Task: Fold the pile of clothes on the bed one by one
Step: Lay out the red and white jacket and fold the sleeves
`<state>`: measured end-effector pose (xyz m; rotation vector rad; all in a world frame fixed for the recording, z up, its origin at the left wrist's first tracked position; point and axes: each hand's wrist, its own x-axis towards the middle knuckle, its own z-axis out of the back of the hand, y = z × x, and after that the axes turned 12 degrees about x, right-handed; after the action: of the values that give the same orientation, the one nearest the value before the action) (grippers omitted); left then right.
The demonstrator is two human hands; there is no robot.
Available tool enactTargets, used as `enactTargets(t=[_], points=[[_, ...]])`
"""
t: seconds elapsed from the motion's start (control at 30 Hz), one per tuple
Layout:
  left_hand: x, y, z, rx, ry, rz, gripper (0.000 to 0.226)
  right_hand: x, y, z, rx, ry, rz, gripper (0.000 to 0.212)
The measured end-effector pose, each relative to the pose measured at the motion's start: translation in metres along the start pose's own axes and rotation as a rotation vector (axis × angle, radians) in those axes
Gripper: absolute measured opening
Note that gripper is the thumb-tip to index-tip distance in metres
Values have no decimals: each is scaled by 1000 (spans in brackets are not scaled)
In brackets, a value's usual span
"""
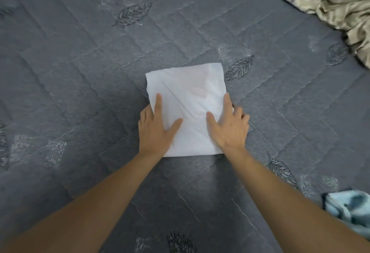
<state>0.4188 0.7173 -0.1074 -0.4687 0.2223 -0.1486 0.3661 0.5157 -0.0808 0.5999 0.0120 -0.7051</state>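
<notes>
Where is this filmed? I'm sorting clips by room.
Most likely a bedroom, on a bed: a grey quilted bedspread with stitched leaves fills the view, a folded white garment lies on it, and crumpled beige satin clothing waits at the far right.

My left hand (155,127) and my right hand (228,125) lie flat, fingers straight, on the near half of a folded white garment (188,92) on the grey quilted bedspread (80,72). Far right of the garment lies crumpled beige satin fabric (340,6); near right, a light blue cloth (352,210).
</notes>
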Motion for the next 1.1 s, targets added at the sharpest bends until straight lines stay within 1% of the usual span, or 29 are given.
enactTargets(t=[0.03,0.1,0.13,0.2,0.23,0.3,0.37,0.43,0.47,0.5,0.67,0.8,0.93,1.03,1.1], points=[[-1,-3,1,-76,-20,12,97,0,1,5,54,10,-6,80],[-2,-10,4,-287,-37,72,94,2,4,15,287,48,-74,76],[-1,-13,7,-396,-33,115,95,4,3,19,401,69,-127,70],[5,-17,12,-552,-28,207,97,11,-2,29,539,111,-198,61],[10,-16,14,-596,-4,260,99,14,-6,34,607,146,-216,61],[20,-14,21,-680,98,382,99,15,-12,43,755,273,-273,65],[22,-13,29,-769,239,426,91,8,-14,52,797,412,-300,63],[12,-17,36,-820,330,376,66,-3,-17,60,784,482,-272,54],[4,-20,39,-824,345,346,57,-10,-18,64,788,499,-248,50],[-5,-23,42,-821,349,321,53,-17,-21,69,800,513,-231,48],[-60,-42,52,-787,331,215,61,-60,-36,107,760,528,-182,47],[-109,-75,66,-805,288,155,55,-99,-50,165,767,504,-151,43],[-161,-126,95,-799,267,100,63,-144,-73,234,857,442,-104,43],[-212,-176,127,-793,298,2,61,-184,-94,295,937,397,-81,49],[-250,-213,148,-779,321,-51,62,-215,-108,340,985,372,-65,47]])
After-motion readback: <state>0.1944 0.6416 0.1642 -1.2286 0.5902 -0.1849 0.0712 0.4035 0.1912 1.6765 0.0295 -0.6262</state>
